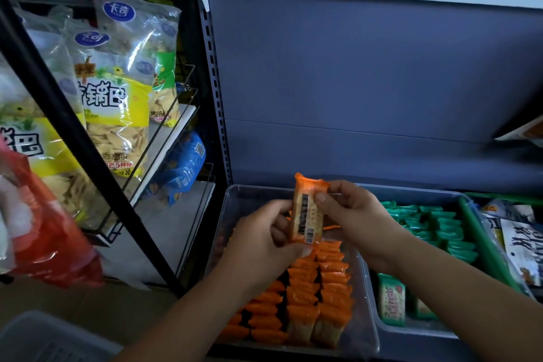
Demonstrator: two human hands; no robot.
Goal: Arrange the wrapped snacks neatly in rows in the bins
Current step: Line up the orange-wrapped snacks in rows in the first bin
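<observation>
both hands hold one orange snack pack point(306, 210) upright between them. the left hand point(264, 244) has its fingers curled round the pack's lower left edge, with the thumb under the bottom end by the barcode. the right hand point(355, 214) pinches the upper right edge, thumb on the front face and fingers behind. the pack's crimped top sticks up above both hands.

right below the held pack is a clear bin point(252, 195), and the pack is raised off what lies in it. in the bin, orange packs point(317, 288) stand on edge in close rows that run from under the hands toward the person; the strip of the bin beyond the hands is bare.

just right of the grip, under the right wrist, is a second clear bin point(411, 195) with green packs point(435, 226) lined up in its far part and a green and white pack point(391, 300) standing at its near end. further right is a green basket point(482, 244) with printed bags in it.

well left of the hands, a wire rack point(164, 138) holds big yellow bags point(114, 114), with a blue bag point(185, 170) lower down. a red bag point(50, 229) is blurred at the far left.
</observation>
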